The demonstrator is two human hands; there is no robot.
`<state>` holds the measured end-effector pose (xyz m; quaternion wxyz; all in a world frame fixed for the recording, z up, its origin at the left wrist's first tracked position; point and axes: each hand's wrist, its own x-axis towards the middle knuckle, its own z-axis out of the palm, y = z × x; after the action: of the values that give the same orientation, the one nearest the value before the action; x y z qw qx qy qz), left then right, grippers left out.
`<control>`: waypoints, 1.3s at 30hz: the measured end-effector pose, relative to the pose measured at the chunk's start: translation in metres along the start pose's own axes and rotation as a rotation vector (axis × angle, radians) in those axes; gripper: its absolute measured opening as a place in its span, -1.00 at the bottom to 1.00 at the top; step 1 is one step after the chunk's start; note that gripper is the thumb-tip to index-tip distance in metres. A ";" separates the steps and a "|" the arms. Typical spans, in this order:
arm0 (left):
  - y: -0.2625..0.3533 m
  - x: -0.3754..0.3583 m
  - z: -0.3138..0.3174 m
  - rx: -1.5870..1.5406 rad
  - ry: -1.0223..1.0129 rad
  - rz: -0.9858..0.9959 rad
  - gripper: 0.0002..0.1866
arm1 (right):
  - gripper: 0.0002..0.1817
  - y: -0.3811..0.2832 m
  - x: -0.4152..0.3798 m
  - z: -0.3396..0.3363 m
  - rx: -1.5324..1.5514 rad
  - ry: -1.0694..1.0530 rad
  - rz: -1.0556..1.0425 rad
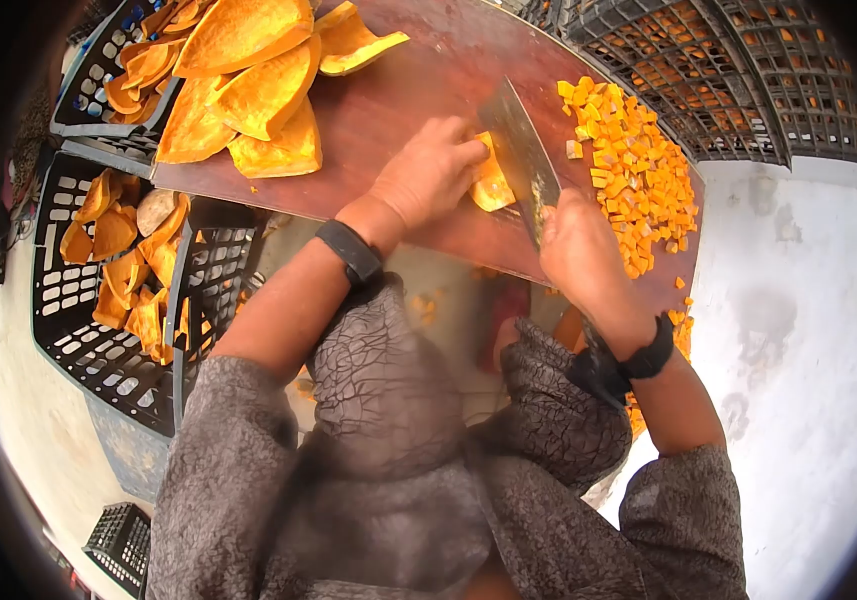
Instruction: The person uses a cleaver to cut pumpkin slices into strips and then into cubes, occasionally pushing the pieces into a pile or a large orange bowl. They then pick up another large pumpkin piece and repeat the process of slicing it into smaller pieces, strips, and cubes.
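Observation:
My right hand (580, 250) is wrapped round the handle of a broad kitchen knife (520, 135), its blade standing over the reddish-brown table (388, 115). Just left of the blade lies an orange pumpkin piece (493, 182). My left hand (436, 165), fingers curled, grips this piece at its left edge. Right of the knife spreads a heap of small pumpkin cubes (628, 165), some near the table's edge. Large curved pumpkin slices (263, 85) are stacked at the table's upper left. The knife's handle is mostly hidden by my fingers.
Black plastic crates holding pumpkin pieces stand at the left, one lower crate (73, 285) beside the table and another (78, 105) above it. More black crates (688, 70) rise behind the table at upper right. A white wall-like surface (798, 300) lies on the right.

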<state>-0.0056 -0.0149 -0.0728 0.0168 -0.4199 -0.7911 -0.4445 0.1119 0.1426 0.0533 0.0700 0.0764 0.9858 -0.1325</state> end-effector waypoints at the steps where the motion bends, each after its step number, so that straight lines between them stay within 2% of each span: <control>1: -0.001 0.001 0.001 -0.004 0.009 0.004 -0.79 | -0.82 0.002 0.004 0.007 0.002 -0.001 0.006; 4: 0.000 0.002 -0.001 0.010 0.038 0.007 -0.79 | -0.83 0.006 0.016 0.020 -0.008 0.087 0.021; 7: 0.004 0.002 0.001 0.024 0.064 -0.004 -0.80 | -0.83 0.005 0.013 0.013 -0.064 0.055 0.079; 10: 0.004 0.001 -0.003 0.033 0.045 -0.030 -0.81 | -0.83 0.001 -0.005 0.001 -0.072 0.009 0.006; 13: 0.001 0.002 0.000 0.018 0.036 -0.027 -0.81 | -0.82 -0.002 -0.017 -0.004 -0.070 -0.066 0.123; 15: -0.001 0.003 0.002 0.014 0.039 -0.014 -0.81 | -0.81 0.003 -0.015 0.013 -0.026 0.017 0.071; 17: 0.000 0.003 0.002 0.002 0.046 -0.008 -0.82 | -0.80 0.003 -0.002 0.029 -0.046 0.029 0.108; 22: 0.003 0.005 0.003 0.019 0.059 -0.023 -0.82 | -0.80 0.013 0.004 0.029 -0.055 0.095 0.068; 28: -0.001 0.003 0.003 0.011 0.085 -0.005 -0.81 | -0.82 0.004 -0.012 -0.002 -0.052 -0.035 0.040; 31: -0.003 0.005 0.005 0.011 0.095 0.002 -0.80 | -0.75 0.001 -0.014 -0.002 0.085 0.032 0.066; 34: -0.004 0.003 0.005 0.012 0.079 -0.015 -0.78 | -0.63 0.004 -0.018 0.011 0.217 0.156 -0.050; 37: -0.003 0.003 0.004 0.015 0.066 -0.020 -0.76 | -0.57 0.007 -0.021 0.018 0.121 0.109 -0.028; 39: -0.002 0.004 0.003 0.013 0.065 -0.020 -0.76 | -0.72 0.013 -0.019 0.023 -0.078 0.232 -0.130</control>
<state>-0.0081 -0.0107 -0.0742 0.0407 -0.3972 -0.7971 -0.4530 0.1357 0.1461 0.0316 -0.0505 0.0243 0.9945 -0.0884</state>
